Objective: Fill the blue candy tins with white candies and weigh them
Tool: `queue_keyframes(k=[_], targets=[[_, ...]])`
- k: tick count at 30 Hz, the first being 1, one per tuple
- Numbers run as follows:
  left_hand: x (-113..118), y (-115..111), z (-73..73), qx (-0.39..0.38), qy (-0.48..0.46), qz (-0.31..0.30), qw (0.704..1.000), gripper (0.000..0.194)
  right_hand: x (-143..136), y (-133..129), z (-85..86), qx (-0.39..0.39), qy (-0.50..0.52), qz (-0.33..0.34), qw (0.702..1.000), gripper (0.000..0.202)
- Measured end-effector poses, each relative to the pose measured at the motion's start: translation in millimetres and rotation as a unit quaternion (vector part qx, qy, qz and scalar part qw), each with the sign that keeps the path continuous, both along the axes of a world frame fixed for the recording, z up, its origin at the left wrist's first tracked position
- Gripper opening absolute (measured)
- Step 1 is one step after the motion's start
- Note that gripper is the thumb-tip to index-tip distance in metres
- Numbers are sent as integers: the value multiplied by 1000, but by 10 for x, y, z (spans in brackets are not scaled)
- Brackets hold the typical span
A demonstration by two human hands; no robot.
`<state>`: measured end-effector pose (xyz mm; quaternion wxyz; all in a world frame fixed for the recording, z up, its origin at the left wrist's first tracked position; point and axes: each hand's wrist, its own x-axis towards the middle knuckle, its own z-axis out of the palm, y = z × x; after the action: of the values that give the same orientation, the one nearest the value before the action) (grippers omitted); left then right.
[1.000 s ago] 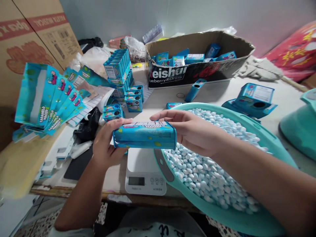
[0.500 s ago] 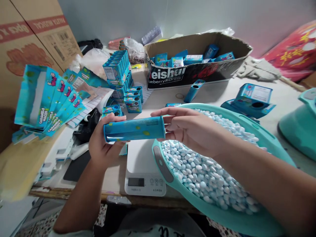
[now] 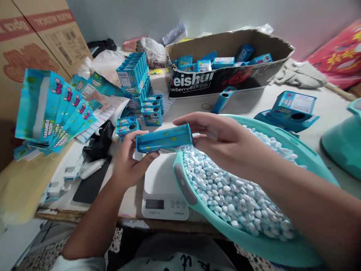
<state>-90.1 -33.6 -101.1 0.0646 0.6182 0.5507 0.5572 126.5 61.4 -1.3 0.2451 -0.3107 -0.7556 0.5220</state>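
A long blue candy box (image 3: pixel 163 139) lies on its side in the air above a white digital scale (image 3: pixel 166 205). My left hand (image 3: pixel 126 162) grips its left end, with fingers behind and thumb along the lower edge. At the other end my right hand (image 3: pixel 228 145) has its fingers curled about the box's right edge; parts of these fingers are hidden. Below my right forearm, a turquoise tub (image 3: pixel 214 222) holds many pale blue and white candies (image 3: pixel 231 192). Its grey-handled end sits beside the scale.
Stacked candy boxes (image 3: pixel 132 73) stand behind my left hand, near fanned flat cartons (image 3: pixel 39 113). A black carton (image 3: pixel 225 81) at the back contains more blue boxes. Black tape dispenser (image 3: pixel 98 143) lies left; another turquoise container (image 3: pixel 342 139) stands right.
The box has moved right and slightly up, tilting so its right end sits higher. My left hand has moved right with it. My right hand stays at the right end.
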Motion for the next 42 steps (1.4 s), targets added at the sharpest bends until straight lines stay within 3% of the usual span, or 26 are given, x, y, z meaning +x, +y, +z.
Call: queue_keyframes(k=[3,6,10,13,19,24,29,32,38,42], targets=[[-7,29,-2,-16,-46,-2,999,50,7,-2,12,14,33,1,999,38],[-49,34,44,-37,-27,2,999,46,7,-27,6,41,47,8,998,37],[-81,12,142,-42,123,38,991,38,-22,-67,-69,79,44,8,996,34],[-61,2,191,-59,220,47,973,39,-58,-74,-154,97,50,48,993,30],[-92,-17,251,-171,255,-6,952,39,-69,-47,-233,143,9,70,987,29],[-160,-38,281,-288,210,-91,930,42,-25,-15,-229,285,-85,104,949,32],[-148,-49,263,-222,124,-111,961,67,-1,25,-295,368,-209,153,893,39],[-138,-45,265,-174,110,-88,975,59,29,52,-346,386,-252,174,870,43],[-144,-7,291,-106,176,-54,977,57,118,75,-378,393,-267,204,856,56],[-146,-8,275,-100,177,-35,979,53,127,59,-394,408,-271,201,848,57]])
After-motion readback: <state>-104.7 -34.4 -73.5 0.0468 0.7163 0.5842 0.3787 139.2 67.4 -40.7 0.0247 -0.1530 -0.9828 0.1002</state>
